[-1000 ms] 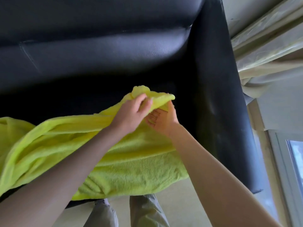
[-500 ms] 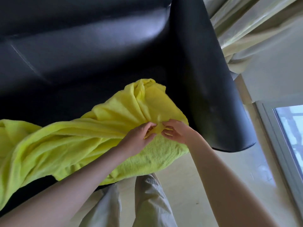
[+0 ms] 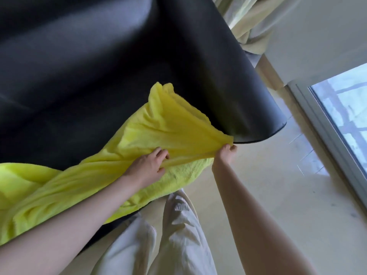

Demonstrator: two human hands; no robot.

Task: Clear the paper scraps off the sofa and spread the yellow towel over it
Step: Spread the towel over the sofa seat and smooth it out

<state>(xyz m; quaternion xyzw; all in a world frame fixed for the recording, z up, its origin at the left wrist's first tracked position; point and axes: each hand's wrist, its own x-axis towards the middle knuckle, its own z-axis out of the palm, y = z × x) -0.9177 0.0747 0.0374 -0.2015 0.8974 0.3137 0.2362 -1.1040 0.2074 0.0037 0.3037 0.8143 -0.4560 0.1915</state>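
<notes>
A yellow towel (image 3: 158, 133) lies bunched across the seat of a black leather sofa (image 3: 99, 66), running from the lower left to the right armrest. My left hand (image 3: 149, 165) grips a fold of the towel at the seat's front edge. My right hand (image 3: 225, 155) pinches a corner of the towel just below the front of the armrest and holds it stretched to the right. No paper scraps show on the visible part of the sofa.
The sofa's right armrest (image 3: 248, 108) ends beside a pale tiled floor (image 3: 288, 185). Curtains (image 3: 248, 26) hang behind it, and a glass door (image 3: 341, 120) stands at the right. My legs in light trousers (image 3: 174, 235) are against the sofa's front.
My hands, close together on the towel before, have moved apart: the right hand has pulled a corner to the right, stretching the towel. The view has tilted.
</notes>
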